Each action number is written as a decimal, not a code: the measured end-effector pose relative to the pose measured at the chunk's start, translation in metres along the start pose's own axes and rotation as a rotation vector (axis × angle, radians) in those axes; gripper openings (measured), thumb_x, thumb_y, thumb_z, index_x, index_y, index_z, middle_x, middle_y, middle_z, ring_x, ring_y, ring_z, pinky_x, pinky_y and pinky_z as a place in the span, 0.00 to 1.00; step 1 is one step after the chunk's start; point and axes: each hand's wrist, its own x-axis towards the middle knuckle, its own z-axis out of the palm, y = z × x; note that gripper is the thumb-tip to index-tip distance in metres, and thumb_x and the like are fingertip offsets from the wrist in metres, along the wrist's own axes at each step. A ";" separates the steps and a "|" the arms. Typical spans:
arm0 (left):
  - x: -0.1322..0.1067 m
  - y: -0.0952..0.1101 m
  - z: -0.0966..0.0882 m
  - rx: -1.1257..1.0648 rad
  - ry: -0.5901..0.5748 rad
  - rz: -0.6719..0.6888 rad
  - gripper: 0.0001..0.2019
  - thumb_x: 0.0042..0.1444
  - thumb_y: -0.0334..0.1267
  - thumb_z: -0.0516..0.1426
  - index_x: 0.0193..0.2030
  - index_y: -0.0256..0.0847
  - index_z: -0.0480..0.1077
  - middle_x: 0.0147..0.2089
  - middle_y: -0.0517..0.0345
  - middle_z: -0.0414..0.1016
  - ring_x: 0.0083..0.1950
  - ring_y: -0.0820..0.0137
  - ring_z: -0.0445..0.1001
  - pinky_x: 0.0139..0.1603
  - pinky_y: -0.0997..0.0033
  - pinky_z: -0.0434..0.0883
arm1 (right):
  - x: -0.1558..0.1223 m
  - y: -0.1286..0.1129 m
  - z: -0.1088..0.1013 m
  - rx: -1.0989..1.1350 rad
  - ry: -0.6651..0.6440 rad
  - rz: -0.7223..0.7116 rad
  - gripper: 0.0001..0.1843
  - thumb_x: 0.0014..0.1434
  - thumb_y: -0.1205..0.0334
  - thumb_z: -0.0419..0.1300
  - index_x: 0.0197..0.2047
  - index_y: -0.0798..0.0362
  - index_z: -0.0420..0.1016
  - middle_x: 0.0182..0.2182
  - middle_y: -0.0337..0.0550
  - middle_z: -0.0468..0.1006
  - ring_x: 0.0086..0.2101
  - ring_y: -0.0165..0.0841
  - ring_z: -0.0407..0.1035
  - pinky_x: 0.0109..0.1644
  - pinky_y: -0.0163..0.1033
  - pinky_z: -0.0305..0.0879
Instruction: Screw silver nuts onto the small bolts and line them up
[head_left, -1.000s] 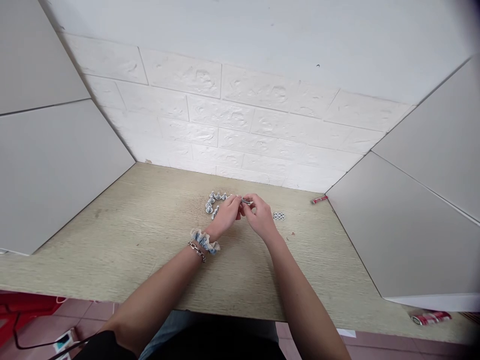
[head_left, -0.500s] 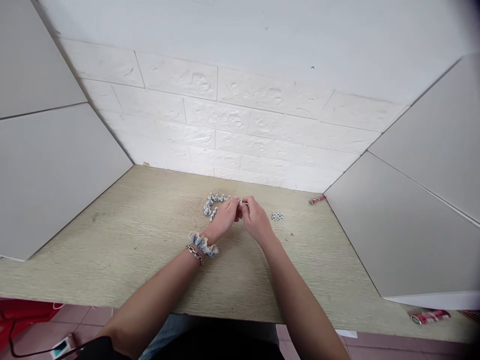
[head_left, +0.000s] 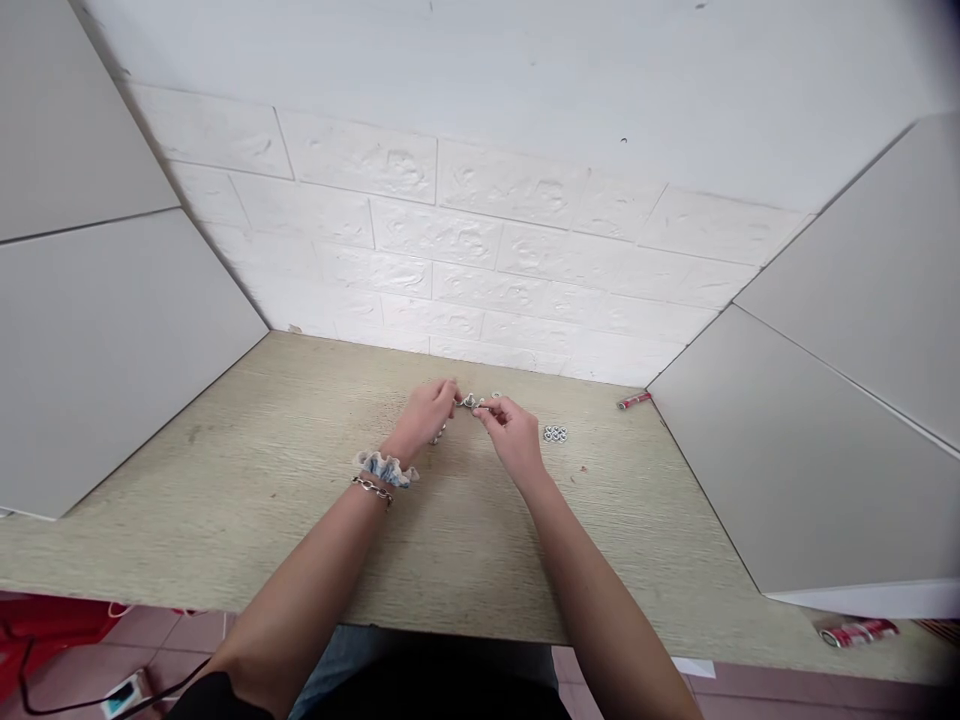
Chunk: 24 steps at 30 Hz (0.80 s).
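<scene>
My left hand (head_left: pixel 427 412) rests over a cluster of small silver bolts (head_left: pixel 437 434) on the wooden table (head_left: pixel 300 470), fingers curled down onto them. What its fingertips grip is hidden. My right hand (head_left: pixel 511 430) is pinched shut on a small silver bolt (head_left: pixel 480 404), held just above the table between the two hands. A loose silver piece (head_left: pixel 496 396) lies just behind it. A scrunchie and a chain bracelet sit on my left wrist.
A small group of silver nuts (head_left: pixel 555 433) lies right of my right hand. A red pen-like object (head_left: pixel 636 400) lies by the right panel. Grey panels stand on both sides and a white brick wall behind. A red can (head_left: pixel 855 632) lies at the lower right.
My hands have come apart. The left hand moved left and back onto the cluster of bolts, covering most of it. The right hand stays in place with its bolt.
</scene>
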 end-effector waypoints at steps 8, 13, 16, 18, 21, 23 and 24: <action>0.014 -0.014 -0.032 0.192 0.243 -0.051 0.15 0.53 0.43 0.43 0.25 0.39 0.66 0.22 0.59 0.66 0.27 0.70 0.64 0.29 0.73 0.58 | -0.012 -0.006 0.020 -0.293 -0.443 -0.079 0.07 0.51 0.60 0.57 0.25 0.51 0.73 0.24 0.37 0.73 0.27 0.29 0.65 0.29 0.33 0.54; 0.012 -0.016 -0.030 0.329 0.226 -0.040 0.15 0.53 0.41 0.43 0.23 0.39 0.65 0.24 0.55 0.69 0.28 0.69 0.64 0.29 0.72 0.56 | -0.019 -0.012 0.029 -0.317 -0.459 -0.121 0.06 0.51 0.59 0.57 0.27 0.51 0.72 0.26 0.38 0.74 0.28 0.30 0.65 0.29 0.34 0.55; 0.012 -0.020 -0.030 0.392 0.217 -0.043 0.15 0.54 0.41 0.43 0.22 0.40 0.63 0.24 0.54 0.69 0.27 0.69 0.63 0.27 0.72 0.53 | -0.020 -0.010 0.028 -0.283 -0.465 -0.119 0.05 0.51 0.59 0.58 0.28 0.50 0.71 0.26 0.38 0.74 0.28 0.30 0.66 0.29 0.33 0.56; 0.014 -0.024 -0.030 0.415 0.210 -0.048 0.14 0.54 0.41 0.43 0.22 0.40 0.62 0.24 0.55 0.68 0.26 0.70 0.61 0.27 0.72 0.52 | -0.019 -0.007 0.027 -0.281 -0.465 -0.124 0.04 0.51 0.60 0.57 0.29 0.50 0.71 0.26 0.37 0.73 0.28 0.29 0.66 0.29 0.33 0.56; 0.016 -0.029 -0.031 0.417 0.195 -0.068 0.13 0.53 0.41 0.44 0.22 0.41 0.61 0.24 0.55 0.68 0.26 0.70 0.60 0.26 0.72 0.51 | -0.016 -0.002 0.025 -0.327 -0.422 -0.112 0.05 0.52 0.63 0.55 0.27 0.51 0.70 0.26 0.37 0.73 0.28 0.29 0.65 0.29 0.33 0.54; 0.017 -0.031 -0.031 0.413 0.187 -0.087 0.13 0.53 0.41 0.44 0.22 0.41 0.61 0.24 0.55 0.68 0.26 0.70 0.60 0.26 0.72 0.50 | -0.015 0.000 0.025 -0.363 -0.376 -0.070 0.04 0.52 0.63 0.54 0.28 0.50 0.69 0.26 0.37 0.73 0.27 0.29 0.64 0.29 0.33 0.53; 0.017 -0.031 -0.030 0.412 0.184 -0.097 0.13 0.53 0.41 0.44 0.22 0.41 0.61 0.24 0.55 0.68 0.25 0.70 0.60 0.26 0.72 0.50 | -0.014 0.001 0.026 -0.373 -0.358 -0.046 0.04 0.52 0.61 0.55 0.30 0.50 0.69 0.26 0.37 0.72 0.27 0.29 0.63 0.28 0.33 0.53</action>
